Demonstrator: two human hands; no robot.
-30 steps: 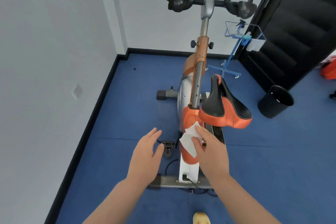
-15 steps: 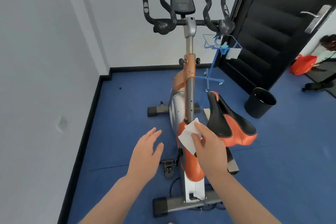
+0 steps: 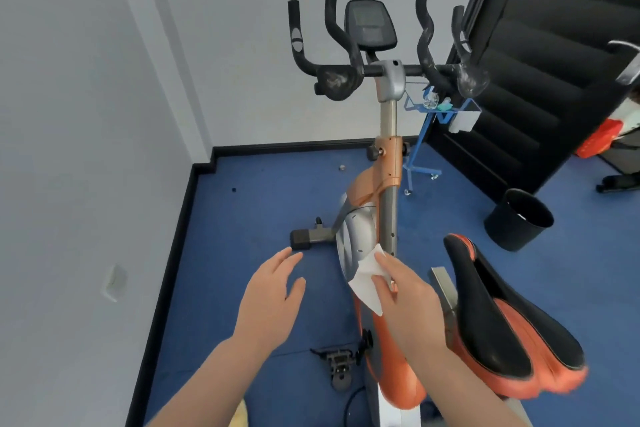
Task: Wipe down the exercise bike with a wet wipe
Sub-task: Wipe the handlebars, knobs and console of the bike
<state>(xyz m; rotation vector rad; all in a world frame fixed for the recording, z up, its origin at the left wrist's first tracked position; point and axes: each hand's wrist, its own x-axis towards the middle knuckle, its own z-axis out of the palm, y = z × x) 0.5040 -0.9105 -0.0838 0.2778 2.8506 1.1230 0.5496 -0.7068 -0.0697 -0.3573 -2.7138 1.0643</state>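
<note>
An orange and grey exercise bike [image 3: 388,184] stands in the room's corner, with black handlebars [image 3: 339,80], a console [image 3: 370,24] and an orange and black saddle [image 3: 502,333] at the lower right. My right hand [image 3: 405,295] holds a white wet wipe [image 3: 367,281] against the bike's frame, just below the grey upright post. My left hand [image 3: 270,291] hovers to the left of the frame with straight, spread fingers and holds nothing. A black pedal [image 3: 337,367] hangs below the hands.
White walls close in at the left and behind the bike. A blue wheeled stand [image 3: 426,135] and a black door [image 3: 540,62] are at the right rear. A black waste bin [image 3: 519,218] sits on the blue floor [image 3: 259,204] beside the saddle.
The view has tilted up and moved closer, so the handlebars show fully. My right hand with the wipe has slid up the frame toward the grey post. My left hand stays beside it.
</note>
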